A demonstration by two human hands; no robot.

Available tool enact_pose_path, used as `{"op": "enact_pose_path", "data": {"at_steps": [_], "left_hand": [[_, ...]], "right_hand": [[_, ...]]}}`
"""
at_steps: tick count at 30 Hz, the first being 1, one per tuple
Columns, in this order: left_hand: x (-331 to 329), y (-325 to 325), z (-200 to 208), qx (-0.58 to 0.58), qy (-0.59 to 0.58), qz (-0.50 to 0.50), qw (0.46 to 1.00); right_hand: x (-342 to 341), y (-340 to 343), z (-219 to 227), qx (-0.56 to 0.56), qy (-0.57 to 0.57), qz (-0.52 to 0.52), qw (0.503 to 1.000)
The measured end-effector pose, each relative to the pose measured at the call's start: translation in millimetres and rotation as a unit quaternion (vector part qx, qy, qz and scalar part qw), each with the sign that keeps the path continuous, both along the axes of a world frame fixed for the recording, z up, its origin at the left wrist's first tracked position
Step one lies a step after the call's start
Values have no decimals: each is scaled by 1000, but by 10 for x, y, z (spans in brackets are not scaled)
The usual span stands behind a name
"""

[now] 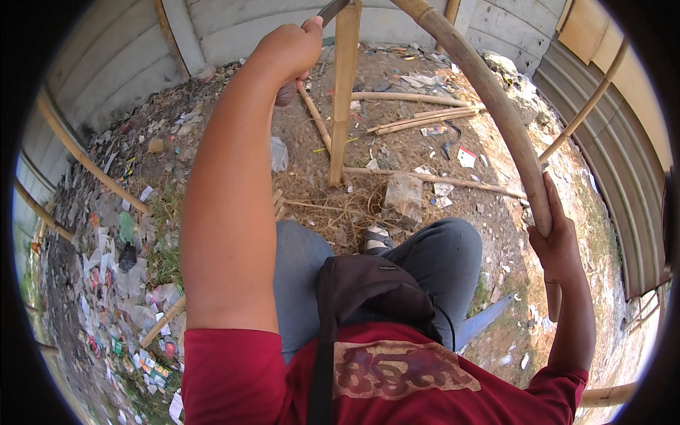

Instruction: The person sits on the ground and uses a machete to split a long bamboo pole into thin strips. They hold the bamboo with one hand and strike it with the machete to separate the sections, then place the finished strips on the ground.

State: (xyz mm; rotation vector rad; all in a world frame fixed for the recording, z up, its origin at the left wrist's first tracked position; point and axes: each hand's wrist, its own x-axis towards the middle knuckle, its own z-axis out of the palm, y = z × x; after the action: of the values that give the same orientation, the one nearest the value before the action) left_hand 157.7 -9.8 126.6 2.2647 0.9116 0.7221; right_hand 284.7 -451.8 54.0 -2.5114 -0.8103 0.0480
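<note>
At the top of the head view, my left hand (292,55) is closed around a tool with a dark flat blade (332,10), which looks like a large knife. Its rounded brown handle end (285,94) shows below my fist. Just right of this hand stands an upright strip of split bamboo (345,92), with the blade close to its upper part. My right hand (556,241) grips a thick bamboo pole (489,85) near its lower end. The pole rises from there toward the top of the view, where its far end is cut off.
Bamboo sticks (432,119) and a concrete block (404,198) lie on the littered ground ahead. A blue saw-like blade (485,322) rests by my right leg. Rubbish (127,283) covers the left side. A concrete wall (248,25) and corrugated sheeting (609,156) enclose the area.
</note>
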Motion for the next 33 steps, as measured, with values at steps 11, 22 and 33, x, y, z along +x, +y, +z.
{"op": "enact_pose_path", "data": {"at_steps": [11,22,33], "left_hand": [[-43,115,-70,-33,-1,-9,999],[-60,81,126,-30,63,-11,998],[-19,167,-65,-4,42,-26,999]], "right_hand": [[-16,31,417,367,-126,22,921],[166,-195,419,43,-29,12,999],[123,-99,725,312,-186,-6,932]]}}
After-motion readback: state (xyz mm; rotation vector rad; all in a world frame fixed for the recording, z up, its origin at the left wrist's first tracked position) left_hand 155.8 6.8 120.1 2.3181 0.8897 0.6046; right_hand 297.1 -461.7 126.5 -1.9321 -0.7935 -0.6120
